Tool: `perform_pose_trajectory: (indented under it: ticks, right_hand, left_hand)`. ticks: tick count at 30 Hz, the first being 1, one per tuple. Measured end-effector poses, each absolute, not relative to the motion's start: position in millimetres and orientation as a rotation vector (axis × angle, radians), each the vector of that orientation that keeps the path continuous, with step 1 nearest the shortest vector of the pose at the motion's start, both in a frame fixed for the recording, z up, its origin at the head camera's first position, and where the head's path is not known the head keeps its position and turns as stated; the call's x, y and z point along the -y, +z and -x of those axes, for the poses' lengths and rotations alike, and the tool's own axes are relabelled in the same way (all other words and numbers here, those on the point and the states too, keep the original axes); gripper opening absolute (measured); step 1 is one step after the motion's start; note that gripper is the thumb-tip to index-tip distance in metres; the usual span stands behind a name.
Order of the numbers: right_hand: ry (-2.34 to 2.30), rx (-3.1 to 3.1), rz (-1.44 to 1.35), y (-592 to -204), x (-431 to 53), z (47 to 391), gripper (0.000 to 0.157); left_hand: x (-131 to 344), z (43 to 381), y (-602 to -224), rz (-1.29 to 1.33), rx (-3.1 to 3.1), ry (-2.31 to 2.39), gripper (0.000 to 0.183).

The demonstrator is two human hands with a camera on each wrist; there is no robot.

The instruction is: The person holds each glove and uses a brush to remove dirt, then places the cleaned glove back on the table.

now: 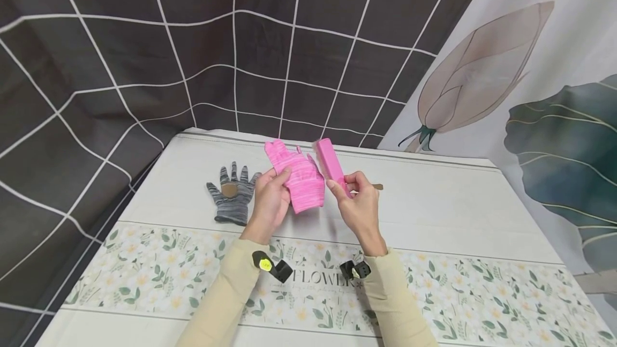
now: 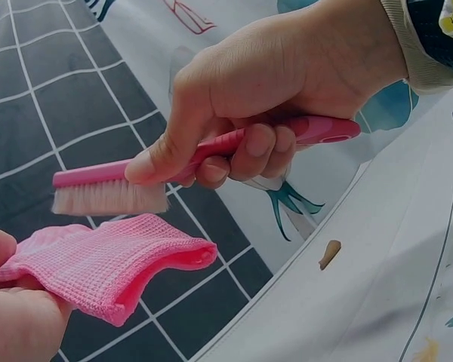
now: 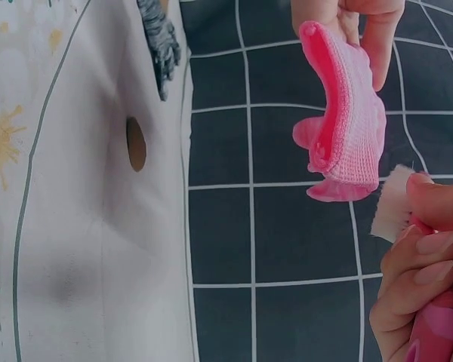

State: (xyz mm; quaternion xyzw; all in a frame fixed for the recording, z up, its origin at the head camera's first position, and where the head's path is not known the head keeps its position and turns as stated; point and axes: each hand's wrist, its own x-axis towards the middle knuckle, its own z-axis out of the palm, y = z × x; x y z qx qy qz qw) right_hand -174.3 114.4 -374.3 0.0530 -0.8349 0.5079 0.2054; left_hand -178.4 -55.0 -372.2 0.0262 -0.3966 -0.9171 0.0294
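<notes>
A pink knitted glove (image 1: 307, 178) is held up over the table by my left hand (image 1: 271, 197), thumb on top and fingers beneath. My right hand (image 1: 359, 205) grips a pink-handled brush (image 1: 330, 162), thumb pressed along its head. In the left wrist view the pale bristles (image 2: 109, 200) hang just above the glove (image 2: 128, 260), with a narrow gap between them. The glove's cuff opening (image 3: 328, 98) shows in the right wrist view. Left of my left hand, a grey striped knitted glove (image 1: 232, 209) lies flat on the table, a brown oval (image 1: 229, 190) on its palm.
A small brown oblong piece (image 2: 330, 255) lies on the white tablecloth (image 1: 434, 202), partly behind my right hand in the head view. A floral band (image 1: 168, 272) runs along the cloth's front. Behind the table hangs a dark cloth with white grid lines (image 1: 270, 47).
</notes>
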Motion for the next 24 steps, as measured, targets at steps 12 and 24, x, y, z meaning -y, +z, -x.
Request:
perform_pose_trajectory:
  ticks: [12,24]
  right_hand:
    - [1.394,2.341,-0.13,-375,-114,176,0.029]
    - [1.404,2.362,-0.141,-377,-112,175,0.03]
  left_hand:
    - [69,187,-380,-0.122,1.194,-2.848,0.036]
    - [87,195,-386,-0.218,1.211,-2.84,0.039]
